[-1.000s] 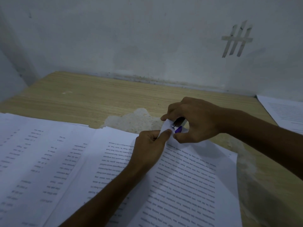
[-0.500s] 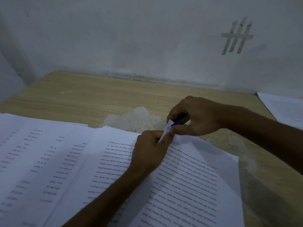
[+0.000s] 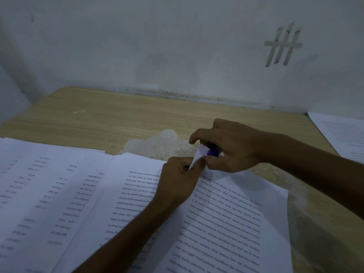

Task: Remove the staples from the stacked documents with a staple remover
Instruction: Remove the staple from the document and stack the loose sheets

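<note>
A stapled document [image 3: 226,223] of printed text lies on the wooden table [image 3: 118,119] in front of me. My left hand [image 3: 177,182] pinches its lifted top corner [image 3: 200,156] between thumb and fingers. My right hand [image 3: 232,146] grips a small purple staple remover [image 3: 212,152], held right against that corner. Only a bit of the tool's purple body shows; its jaws and the staple are hidden by my fingers.
More printed sheets [image 3: 45,194] lie spread to the left of the document. Another paper [image 3: 342,133] lies at the table's far right edge. A worn pale patch [image 3: 157,144] marks the tabletop just beyond my hands. A grey wall [image 3: 177,46] closes off the back.
My right hand shifted slightly with the staple remover at the corner. The lifted paper corner stays pinched in my left hand, which has hardly moved.
</note>
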The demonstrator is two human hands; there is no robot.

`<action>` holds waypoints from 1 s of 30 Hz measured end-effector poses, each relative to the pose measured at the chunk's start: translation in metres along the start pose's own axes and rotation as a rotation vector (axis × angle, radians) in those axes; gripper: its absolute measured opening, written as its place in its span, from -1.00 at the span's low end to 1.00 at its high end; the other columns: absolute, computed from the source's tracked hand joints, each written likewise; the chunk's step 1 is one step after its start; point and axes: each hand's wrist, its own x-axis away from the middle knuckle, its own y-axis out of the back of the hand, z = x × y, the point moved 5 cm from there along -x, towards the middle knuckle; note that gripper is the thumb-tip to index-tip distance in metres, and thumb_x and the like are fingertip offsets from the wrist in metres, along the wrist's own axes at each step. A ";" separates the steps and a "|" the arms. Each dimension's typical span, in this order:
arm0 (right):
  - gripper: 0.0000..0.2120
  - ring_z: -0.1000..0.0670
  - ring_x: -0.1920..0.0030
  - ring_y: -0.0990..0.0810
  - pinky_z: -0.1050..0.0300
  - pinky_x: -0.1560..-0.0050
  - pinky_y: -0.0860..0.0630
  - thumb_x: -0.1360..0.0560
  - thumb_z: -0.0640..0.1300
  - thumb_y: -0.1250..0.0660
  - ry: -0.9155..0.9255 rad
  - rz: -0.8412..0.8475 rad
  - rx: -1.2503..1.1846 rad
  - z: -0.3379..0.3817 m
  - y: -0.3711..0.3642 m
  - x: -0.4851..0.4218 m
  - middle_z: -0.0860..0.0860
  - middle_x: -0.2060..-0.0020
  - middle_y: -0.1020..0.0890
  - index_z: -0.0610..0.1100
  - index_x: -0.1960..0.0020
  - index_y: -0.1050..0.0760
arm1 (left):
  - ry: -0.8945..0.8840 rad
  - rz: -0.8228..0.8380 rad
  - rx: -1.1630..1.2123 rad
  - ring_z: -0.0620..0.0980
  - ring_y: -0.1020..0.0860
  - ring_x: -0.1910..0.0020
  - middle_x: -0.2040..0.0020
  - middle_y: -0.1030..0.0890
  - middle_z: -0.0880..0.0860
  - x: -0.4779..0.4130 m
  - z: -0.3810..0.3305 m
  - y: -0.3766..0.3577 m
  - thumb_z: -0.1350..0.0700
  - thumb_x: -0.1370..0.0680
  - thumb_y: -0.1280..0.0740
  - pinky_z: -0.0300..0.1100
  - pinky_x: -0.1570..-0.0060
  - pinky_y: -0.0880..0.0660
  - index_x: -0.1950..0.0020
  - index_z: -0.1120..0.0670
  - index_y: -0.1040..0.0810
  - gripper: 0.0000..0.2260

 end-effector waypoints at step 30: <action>-0.57 0.06 0.00 -0.56 0.10 0.02 -0.47 -0.42 0.15 -0.39 -0.476 -0.038 -0.107 -0.103 -0.032 0.112 0.10 -0.03 -0.62 0.05 -0.24 -0.49 | 0.138 -0.063 0.234 -0.03 -0.67 0.28 0.26 -0.69 -0.07 0.014 -0.010 0.004 0.28 -0.52 -0.31 -0.19 0.32 -0.60 -0.04 0.12 -0.54 -0.87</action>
